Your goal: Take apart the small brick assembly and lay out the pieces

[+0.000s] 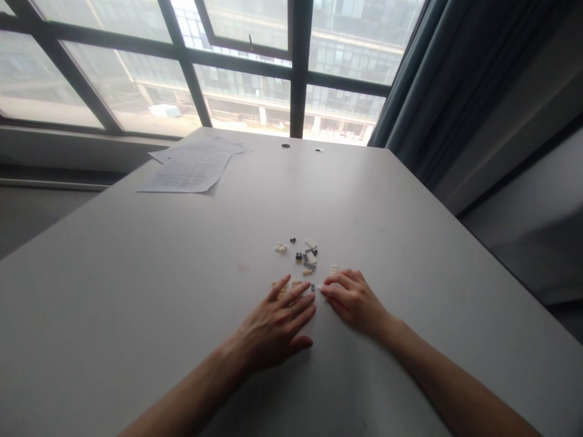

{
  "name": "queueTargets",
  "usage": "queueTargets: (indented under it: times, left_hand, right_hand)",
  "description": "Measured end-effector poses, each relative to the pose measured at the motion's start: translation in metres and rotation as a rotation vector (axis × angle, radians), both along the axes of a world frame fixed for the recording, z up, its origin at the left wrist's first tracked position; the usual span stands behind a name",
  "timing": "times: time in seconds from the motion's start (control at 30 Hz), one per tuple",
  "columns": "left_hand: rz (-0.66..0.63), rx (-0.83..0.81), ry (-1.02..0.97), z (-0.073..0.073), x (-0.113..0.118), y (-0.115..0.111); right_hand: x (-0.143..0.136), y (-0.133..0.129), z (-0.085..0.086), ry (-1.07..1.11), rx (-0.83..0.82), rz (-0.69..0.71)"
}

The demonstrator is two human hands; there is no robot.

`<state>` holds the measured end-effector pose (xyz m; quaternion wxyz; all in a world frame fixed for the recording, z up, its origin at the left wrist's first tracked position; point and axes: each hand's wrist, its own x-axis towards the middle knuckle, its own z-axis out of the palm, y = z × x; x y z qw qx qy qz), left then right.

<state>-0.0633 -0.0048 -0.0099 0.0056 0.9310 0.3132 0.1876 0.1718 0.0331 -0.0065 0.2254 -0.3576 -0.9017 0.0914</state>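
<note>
My left hand [283,318] lies palm down with its fingers spread, over tan toy bricks [296,284] that it partly covers. A small grey-blue brick [313,287] sits just past its fingertips. My right hand [353,298] is closed in a pinch, and a small white brick [319,287] shows at its fingertips. Behind its knuckles lies a white studded brick [334,268]. Farther back is a loose group: a black brick [299,257], a white plate [311,257], a grey piece [310,266], and a tan piece [307,272].
The bricks lie on a wide white table [204,243]. Printed paper sheets [186,170] rest at its far left. Two round holes, one a dark cable hole [285,145], are near the back edge. A window stands behind, with a dark curtain [423,91] at the right.
</note>
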Motion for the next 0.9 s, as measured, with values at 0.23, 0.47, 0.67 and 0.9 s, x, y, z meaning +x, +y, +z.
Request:
queueTargets:
  times: [0.23, 0.47, 0.67, 0.9]
  left_hand:
    - [-0.018, -0.013, -0.006, 0.001, 0.0007, 0.0002]
    - [-0.032, 0.0, 0.014, -0.0008, -0.0001, 0.0021]
    - [-0.029, 0.02, 0.038, -0.001, -0.0012, 0.0025]
    - [-0.009, 0.027, 0.049, -0.0002, -0.001, 0.002]
  right_hand:
    - [-0.0102, -0.0044, -0.0027, 0.023, 0.008, -0.053]
    - [-0.0115, -0.0044, -0.0042, 0.045, 0.011, -0.072]
    - [-0.0102, -0.0048, -0.0055, 0.06, 0.013, -0.074]
    - [-0.0118, -0.0063, -0.002, 0.041, -0.003, -0.099]
